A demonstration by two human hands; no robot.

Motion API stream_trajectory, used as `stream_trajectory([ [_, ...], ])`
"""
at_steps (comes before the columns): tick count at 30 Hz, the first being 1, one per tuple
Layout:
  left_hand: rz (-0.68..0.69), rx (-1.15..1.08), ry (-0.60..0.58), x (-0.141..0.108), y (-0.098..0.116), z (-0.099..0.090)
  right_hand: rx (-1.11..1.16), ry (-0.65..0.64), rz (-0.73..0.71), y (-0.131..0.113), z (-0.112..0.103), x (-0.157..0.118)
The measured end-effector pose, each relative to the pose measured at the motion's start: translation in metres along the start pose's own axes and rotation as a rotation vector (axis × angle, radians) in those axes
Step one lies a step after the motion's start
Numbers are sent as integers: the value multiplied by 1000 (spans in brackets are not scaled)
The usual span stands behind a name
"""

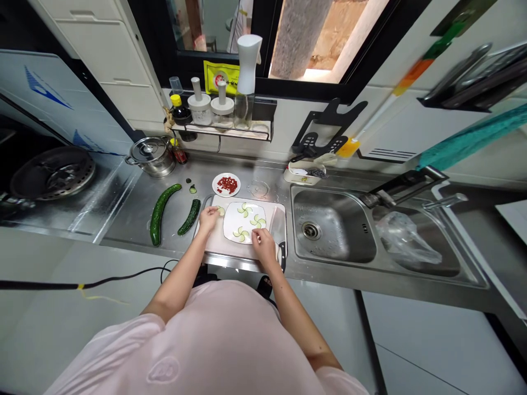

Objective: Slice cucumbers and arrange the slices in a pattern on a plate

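Pale pink short-sleeved top (214,340), soft loose fabric. Outlined oval logo (163,370) on front, tone-on-tone, at 6 o'clock in view. Left sleeve (135,337), right sleeve (340,380) end above elbows. Dark footwear (264,286) at 12 o'clock past the hem.

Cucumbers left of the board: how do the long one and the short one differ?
The long cucumber is clearly longer and thicker than the short cucumber. The long cucumber bends in a stronger curve, while the short cucumber is nearly straight. The short cucumber lies closer to the white cutting board than the long cucumber. Both are dark green and lie apart on the steel counter.
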State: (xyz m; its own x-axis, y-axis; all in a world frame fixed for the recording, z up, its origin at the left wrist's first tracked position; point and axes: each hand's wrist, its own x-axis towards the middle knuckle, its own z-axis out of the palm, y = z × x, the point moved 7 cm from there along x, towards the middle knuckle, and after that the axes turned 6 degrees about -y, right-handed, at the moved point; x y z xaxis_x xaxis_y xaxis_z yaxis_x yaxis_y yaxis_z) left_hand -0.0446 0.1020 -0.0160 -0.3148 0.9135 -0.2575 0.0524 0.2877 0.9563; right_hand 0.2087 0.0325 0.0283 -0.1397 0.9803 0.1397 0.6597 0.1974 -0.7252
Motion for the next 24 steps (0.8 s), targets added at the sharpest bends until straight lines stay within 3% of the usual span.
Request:
stream_trajectory([
  [10,19,-161,-363,-47,60,33,192,49,-61,-45,-23,38],
  [17,68,-208,-465,-71,87,44,320,-24,-108,-72,-25,55],
  [24,113,-182,-500,-80,95,49,351,-63,-115,-76,-23,57],
])
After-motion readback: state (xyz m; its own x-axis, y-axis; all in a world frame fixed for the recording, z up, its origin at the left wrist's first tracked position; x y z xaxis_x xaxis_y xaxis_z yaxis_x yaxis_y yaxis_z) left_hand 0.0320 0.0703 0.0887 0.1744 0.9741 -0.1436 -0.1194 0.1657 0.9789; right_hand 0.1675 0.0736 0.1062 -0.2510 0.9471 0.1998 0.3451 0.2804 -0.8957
